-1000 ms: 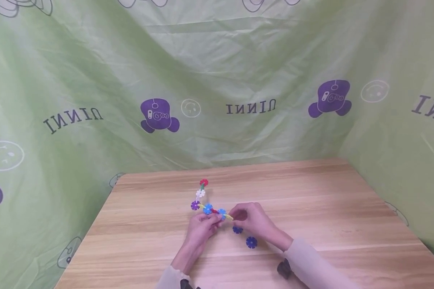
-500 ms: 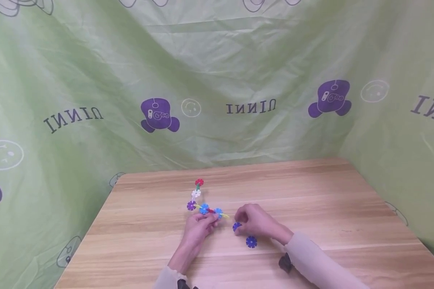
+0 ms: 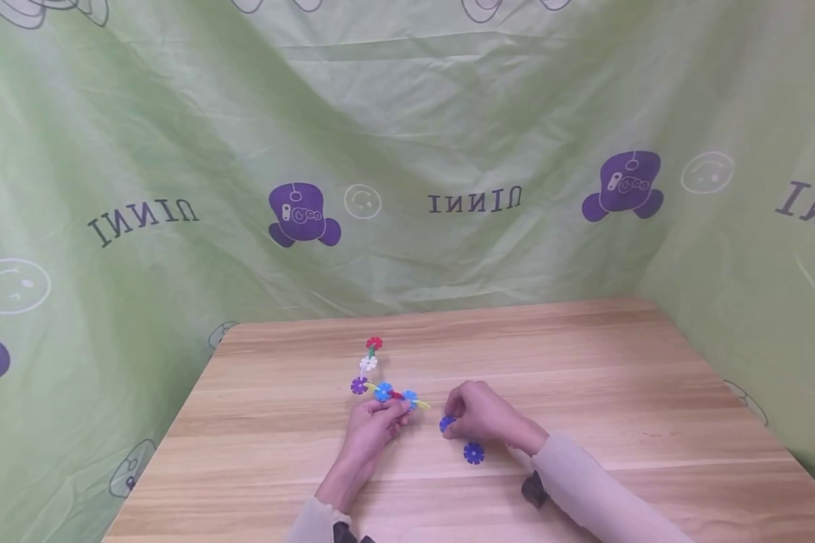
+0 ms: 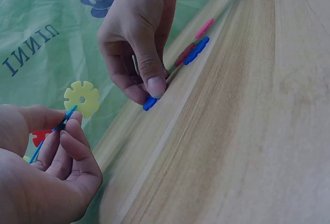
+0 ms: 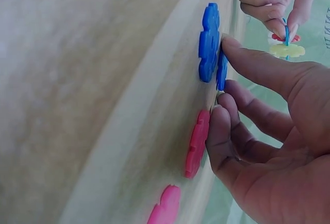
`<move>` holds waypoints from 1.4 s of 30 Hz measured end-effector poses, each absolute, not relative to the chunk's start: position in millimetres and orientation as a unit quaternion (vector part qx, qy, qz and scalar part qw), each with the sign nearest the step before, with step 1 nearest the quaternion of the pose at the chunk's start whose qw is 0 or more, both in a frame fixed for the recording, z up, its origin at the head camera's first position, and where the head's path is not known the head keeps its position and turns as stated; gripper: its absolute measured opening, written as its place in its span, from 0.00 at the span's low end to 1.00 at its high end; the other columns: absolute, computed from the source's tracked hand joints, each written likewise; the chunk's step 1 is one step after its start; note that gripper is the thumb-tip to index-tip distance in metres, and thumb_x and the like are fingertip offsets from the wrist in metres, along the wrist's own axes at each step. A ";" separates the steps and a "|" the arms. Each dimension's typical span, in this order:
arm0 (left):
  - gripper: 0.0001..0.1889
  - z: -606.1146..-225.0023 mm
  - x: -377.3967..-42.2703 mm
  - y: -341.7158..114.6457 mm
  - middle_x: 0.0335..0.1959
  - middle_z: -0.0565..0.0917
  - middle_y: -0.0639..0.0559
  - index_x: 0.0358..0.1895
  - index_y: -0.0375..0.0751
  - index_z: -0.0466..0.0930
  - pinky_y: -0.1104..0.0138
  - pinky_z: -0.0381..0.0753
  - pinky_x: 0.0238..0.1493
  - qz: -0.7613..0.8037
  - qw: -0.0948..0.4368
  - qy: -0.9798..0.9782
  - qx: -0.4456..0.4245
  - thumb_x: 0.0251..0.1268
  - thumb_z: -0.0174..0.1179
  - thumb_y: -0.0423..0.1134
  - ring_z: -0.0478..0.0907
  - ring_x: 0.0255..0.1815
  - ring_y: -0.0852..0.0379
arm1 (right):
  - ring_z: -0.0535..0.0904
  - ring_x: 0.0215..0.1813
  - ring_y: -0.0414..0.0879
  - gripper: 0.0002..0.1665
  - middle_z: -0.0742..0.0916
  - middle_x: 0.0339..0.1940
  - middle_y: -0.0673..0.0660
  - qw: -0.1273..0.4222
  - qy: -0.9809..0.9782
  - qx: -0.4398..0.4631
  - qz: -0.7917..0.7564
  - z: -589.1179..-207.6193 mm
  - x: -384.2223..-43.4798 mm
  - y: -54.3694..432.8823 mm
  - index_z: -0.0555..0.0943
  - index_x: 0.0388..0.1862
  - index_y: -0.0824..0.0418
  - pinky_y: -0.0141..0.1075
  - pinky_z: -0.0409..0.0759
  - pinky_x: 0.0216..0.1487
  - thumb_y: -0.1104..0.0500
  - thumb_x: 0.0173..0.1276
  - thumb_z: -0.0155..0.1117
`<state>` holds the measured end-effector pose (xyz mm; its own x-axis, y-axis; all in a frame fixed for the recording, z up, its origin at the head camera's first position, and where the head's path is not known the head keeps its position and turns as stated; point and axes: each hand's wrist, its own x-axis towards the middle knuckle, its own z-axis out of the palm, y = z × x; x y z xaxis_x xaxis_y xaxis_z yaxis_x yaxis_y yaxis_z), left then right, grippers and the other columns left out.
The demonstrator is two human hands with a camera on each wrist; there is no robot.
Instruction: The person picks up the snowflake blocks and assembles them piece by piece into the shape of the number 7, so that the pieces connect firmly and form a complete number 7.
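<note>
My left hand [image 3: 373, 426] pinches a light blue snowflake disc [image 4: 66, 120] between thumb and fingers. That disc belongs to a bent chain of notched plastic discs, raised over the table. Along the chain come a yellow disc [image 4: 81, 99] at the near end, a red link, another light blue disc [image 3: 383, 391], then a purple [image 3: 359, 385], a white [image 3: 368, 363] and a red disc [image 3: 374, 343] at the far end. My right hand [image 3: 485, 415] pinches a dark blue disc [image 5: 222, 70] low at the tabletop, its thumb and a fingertip at the edges.
A second dark blue disc [image 3: 473, 453] lies flat on the wooden table [image 3: 584, 362], just nearer me. A red disc [image 5: 197, 144] and a pink disc [image 5: 165, 206] lie beside the right hand, hidden under it in the head view. A green printed cloth [image 3: 394, 249] hangs behind.
My right hand has left the yellow end of the chain, moved slightly right and down, and taken hold of the dark blue disc. The left hand and chain have shifted slightly left.
</note>
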<state>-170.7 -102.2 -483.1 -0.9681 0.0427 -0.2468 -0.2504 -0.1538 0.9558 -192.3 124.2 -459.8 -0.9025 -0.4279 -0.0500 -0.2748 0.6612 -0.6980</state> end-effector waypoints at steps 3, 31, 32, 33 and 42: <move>0.13 -483.7 -171.1 -101.9 0.32 0.88 0.56 0.48 0.30 0.86 0.74 0.83 0.38 0.755 0.099 0.644 -0.079 0.70 0.69 0.38 0.82 0.35 0.63 | 0.79 0.34 0.44 0.15 0.86 0.28 0.50 0.102 0.907 -0.195 -0.358 -459.4 -192.3 124.6 0.87 0.33 0.61 0.36 0.81 0.39 0.62 0.50 0.86; 0.13 -480.0 -175.1 -97.9 0.38 0.91 0.53 0.48 0.33 0.85 0.71 0.86 0.44 0.752 0.107 0.645 -0.080 0.68 0.70 0.39 0.84 0.38 0.62 | 0.93 0.36 0.53 0.16 0.93 0.39 0.65 0.151 0.745 -0.063 -0.647 -462.3 -182.2 137.8 0.85 0.51 0.75 0.43 0.93 0.44 0.70 0.65 0.72; 0.13 -479.9 -175.1 -97.7 0.38 0.91 0.53 0.48 0.34 0.85 0.71 0.86 0.44 0.752 0.107 0.645 -0.081 0.68 0.70 0.39 0.84 0.38 0.62 | 0.93 0.37 0.52 0.17 0.93 0.40 0.66 0.153 0.740 -0.061 -0.653 -462.4 -182.1 137.9 0.84 0.51 0.75 0.43 0.92 0.44 0.69 0.65 0.72; 0.12 -479.8 -175.3 -97.6 0.38 0.91 0.53 0.48 0.34 0.86 0.71 0.86 0.44 0.752 0.107 0.645 -0.081 0.68 0.70 0.39 0.84 0.38 0.62 | 0.93 0.37 0.52 0.17 0.93 0.40 0.66 0.154 0.736 -0.060 -0.657 -462.5 -181.9 137.8 0.84 0.52 0.75 0.42 0.92 0.45 0.69 0.65 0.72; 0.12 -477.8 -174.0 -95.8 0.37 0.91 0.54 0.47 0.34 0.85 0.72 0.84 0.42 0.751 0.105 0.647 -0.079 0.68 0.70 0.39 0.83 0.37 0.62 | 0.93 0.37 0.51 0.20 0.92 0.43 0.70 0.148 0.715 -0.054 -0.681 -463.7 -181.2 136.6 0.82 0.54 0.79 0.43 0.92 0.46 0.70 0.67 0.71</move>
<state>-174.0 -95.8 -477.8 -0.9654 0.0565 -0.2548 -0.2603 -0.1417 0.9551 -181.2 136.6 -463.7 -0.9504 -0.2782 -0.1387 0.1247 0.0674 -0.9899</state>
